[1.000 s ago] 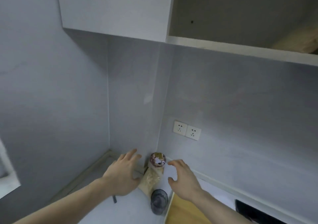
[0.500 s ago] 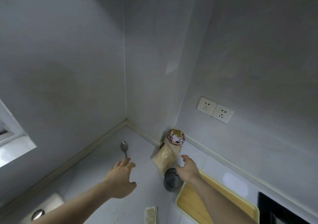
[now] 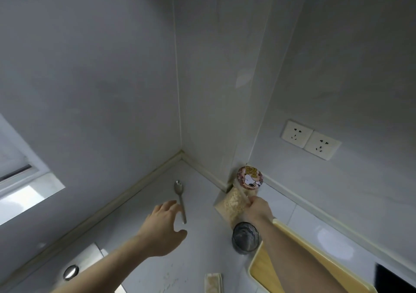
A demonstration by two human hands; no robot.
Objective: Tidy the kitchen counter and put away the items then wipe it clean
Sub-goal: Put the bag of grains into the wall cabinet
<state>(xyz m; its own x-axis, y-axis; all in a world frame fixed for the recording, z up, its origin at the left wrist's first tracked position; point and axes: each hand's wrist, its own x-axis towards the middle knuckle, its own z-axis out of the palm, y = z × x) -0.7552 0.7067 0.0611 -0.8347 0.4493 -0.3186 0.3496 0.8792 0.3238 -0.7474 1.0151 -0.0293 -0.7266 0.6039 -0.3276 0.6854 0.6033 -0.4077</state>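
The right hand [image 3: 258,209] gripped the leaning cereal jar [image 3: 242,193] – it might topple the glass [image 3: 245,238] – while the left hand [image 3: 164,227] hovered open over the spoon [image 3: 180,197].

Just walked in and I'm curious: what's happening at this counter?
A person is tidying a kitchen counter. Their right hand grips a clear jar of grains with a cartoon lid, standing in the corner. Their left hand reaches, open, toward a spoon lying on the counter. A dark glass stands beside the jar.
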